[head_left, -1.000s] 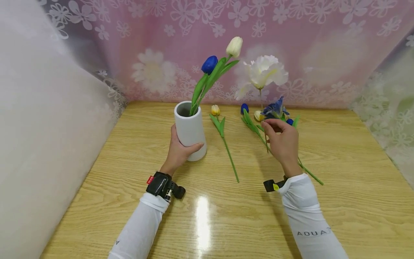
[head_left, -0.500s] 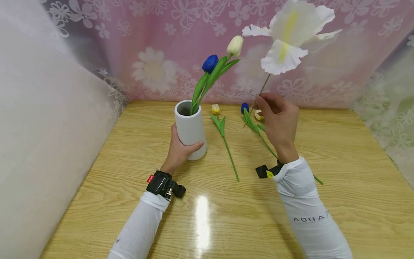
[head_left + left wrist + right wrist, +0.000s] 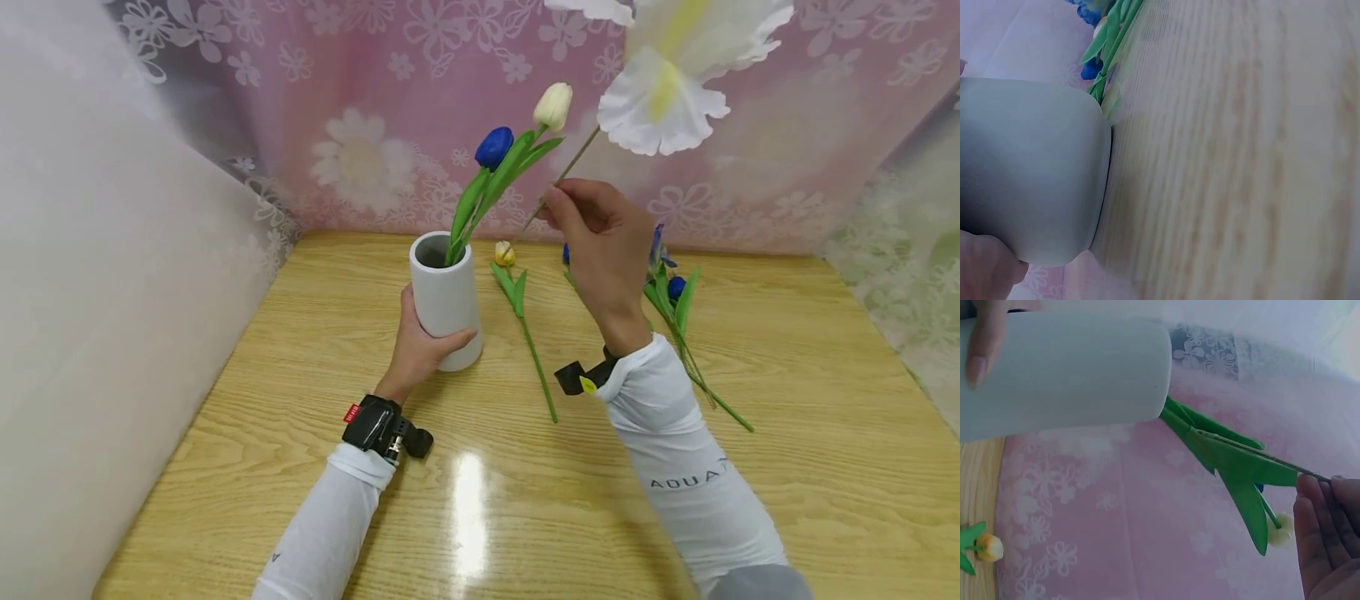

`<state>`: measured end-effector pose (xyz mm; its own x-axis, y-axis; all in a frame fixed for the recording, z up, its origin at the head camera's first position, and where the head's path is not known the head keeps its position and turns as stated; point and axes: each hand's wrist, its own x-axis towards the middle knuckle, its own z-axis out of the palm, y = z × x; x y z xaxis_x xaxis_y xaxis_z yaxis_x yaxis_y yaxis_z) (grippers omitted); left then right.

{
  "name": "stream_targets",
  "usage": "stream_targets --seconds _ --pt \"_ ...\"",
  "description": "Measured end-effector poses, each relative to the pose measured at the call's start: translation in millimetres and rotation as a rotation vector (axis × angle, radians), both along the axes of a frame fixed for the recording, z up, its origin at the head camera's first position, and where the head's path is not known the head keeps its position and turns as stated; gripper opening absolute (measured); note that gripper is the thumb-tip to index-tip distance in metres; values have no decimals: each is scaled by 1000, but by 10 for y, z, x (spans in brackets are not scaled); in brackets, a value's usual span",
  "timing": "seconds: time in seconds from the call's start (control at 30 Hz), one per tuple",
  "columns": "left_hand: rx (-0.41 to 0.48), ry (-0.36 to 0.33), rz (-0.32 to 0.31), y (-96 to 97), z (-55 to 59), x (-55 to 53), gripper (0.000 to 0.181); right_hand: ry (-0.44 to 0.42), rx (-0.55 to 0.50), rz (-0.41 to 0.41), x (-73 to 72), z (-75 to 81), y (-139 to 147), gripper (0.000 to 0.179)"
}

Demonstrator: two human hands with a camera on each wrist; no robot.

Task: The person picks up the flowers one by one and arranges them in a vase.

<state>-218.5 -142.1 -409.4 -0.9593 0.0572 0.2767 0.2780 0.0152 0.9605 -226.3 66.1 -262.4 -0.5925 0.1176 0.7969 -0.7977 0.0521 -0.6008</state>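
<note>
A white vase [image 3: 444, 300] stands on the table, and my left hand [image 3: 422, 343] grips its lower left side, thumb across the front. Inside it, a blue tulip [image 3: 494, 148] and a white tulip [image 3: 553, 107] lean to the right. My right hand [image 3: 600, 250] pinches the thin stem of a large white iris [image 3: 663, 83] between thumb and fingertips. The iris bloom is partly cut off by the top of the head view. Its stem's lower end points down-left, right of the vase mouth. In the right wrist view that stem [image 3: 1260, 452] passes in front of the tulip leaves.
A yellow-and-white tulip [image 3: 517, 293] lies on the table [image 3: 300, 400] right of the vase. Further right lie a blue tulip [image 3: 677, 288], a blue iris [image 3: 657, 248] and green stems, partly hidden behind my right hand. A pink floral curtain [image 3: 360, 167] hangs behind the table.
My right hand has lifted the white iris off the area of the lying flowers and carried it up and left toward the vase, its stem now tilted. The left hand stays on the vase.
</note>
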Motion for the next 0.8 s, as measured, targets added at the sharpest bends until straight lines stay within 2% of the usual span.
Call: stream_targets --seconds 0.17,0.43,0.57,0.67,0.8 --pt "-14 10 15 -13 -187 -130 98 -47 -17 8 -43 3 -163 11" --pt "-5 41 28 -17 -206 -142 96 -125 19 72 -92 -83 -383 15" --pt "-7 35 32 -11 -212 -142 95 -239 60 75 -113 -121 -410 17" --pt "-9 24 35 -8 -218 -141 96 -343 147 63 -108 -148 -421 19" --pt "1 7 18 -3 -199 -130 96 -383 319 -9 -70 -154 -446 21"
